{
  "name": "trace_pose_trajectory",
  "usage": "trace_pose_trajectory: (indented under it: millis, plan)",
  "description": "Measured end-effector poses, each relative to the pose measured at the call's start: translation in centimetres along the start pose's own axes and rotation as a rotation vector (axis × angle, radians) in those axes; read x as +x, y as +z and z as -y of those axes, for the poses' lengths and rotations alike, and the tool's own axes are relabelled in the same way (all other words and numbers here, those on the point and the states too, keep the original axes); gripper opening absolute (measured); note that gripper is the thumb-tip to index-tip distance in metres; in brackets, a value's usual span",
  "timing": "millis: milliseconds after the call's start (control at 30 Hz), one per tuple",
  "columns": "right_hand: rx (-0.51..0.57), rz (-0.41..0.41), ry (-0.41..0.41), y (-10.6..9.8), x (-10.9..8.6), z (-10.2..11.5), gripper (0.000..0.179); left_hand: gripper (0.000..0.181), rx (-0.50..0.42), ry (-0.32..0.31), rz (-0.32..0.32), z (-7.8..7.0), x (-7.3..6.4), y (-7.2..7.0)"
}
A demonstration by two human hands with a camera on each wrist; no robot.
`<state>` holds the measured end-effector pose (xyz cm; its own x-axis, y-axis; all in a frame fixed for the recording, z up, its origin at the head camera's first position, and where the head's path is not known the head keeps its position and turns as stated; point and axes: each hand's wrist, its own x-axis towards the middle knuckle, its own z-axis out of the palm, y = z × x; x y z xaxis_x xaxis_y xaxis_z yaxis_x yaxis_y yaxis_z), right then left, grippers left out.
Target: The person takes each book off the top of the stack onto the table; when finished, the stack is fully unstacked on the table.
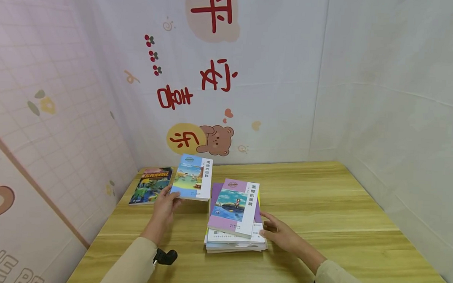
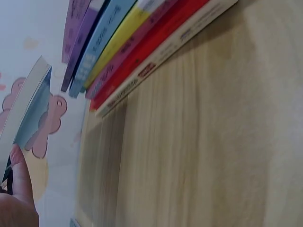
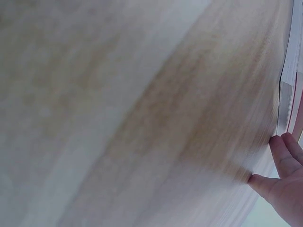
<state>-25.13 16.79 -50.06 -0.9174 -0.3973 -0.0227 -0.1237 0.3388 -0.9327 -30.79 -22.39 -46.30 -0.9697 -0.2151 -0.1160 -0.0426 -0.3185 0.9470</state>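
My left hand [image 1: 165, 204] pinches a blue-and-white book [image 1: 188, 178] by its lower left corner, thumb on the cover, raised above the table. In the left wrist view the thumb [image 2: 21, 172] lies against that book [image 2: 31, 104]. In the middle stands a stack of books [image 1: 237, 246], topped at a slant by a pink book [image 1: 234, 207] with a picture of a whale. My right hand [image 1: 281, 234] is at the stack's right side, its fingertips [image 3: 275, 140] right at the page edges, with nothing gripped.
A colourful cartoon-covered book [image 1: 151, 186] lies at the back left of the wooden table [image 1: 304, 195]. White printed cloth [image 1: 275, 76] hangs behind and along both sides. The stack's spines [image 2: 142, 52] line up unevenly on its left side.
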Motion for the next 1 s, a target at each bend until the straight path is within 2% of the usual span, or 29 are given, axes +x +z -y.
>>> trace_pose_trajectory:
  millis: [233,467,600,800,1000]
  plan:
    - [-0.005,-0.013,0.029,-0.2,0.0,-0.2,0.063,0.068,0.060,-0.017,-0.029,0.1,2.3,-0.5]
    - [0.010,-0.001,0.024,-0.3,-0.1,-0.2,0.065,0.067,0.103,-0.036,-0.049,1.1,3.9,-0.9]
    - [0.010,-0.002,0.007,-0.2,-0.2,0.1,0.065,0.068,0.125,-0.039,-0.052,1.6,4.6,-1.0]
    - [0.010,0.011,-0.005,0.2,0.0,-0.1,0.065,0.065,0.167,-0.054,-0.092,1.9,5.2,-1.6]
    - [0.010,-0.001,-0.006,0.0,0.2,-0.2,0.064,0.067,0.179,-0.073,-0.070,1.8,5.6,-1.3]
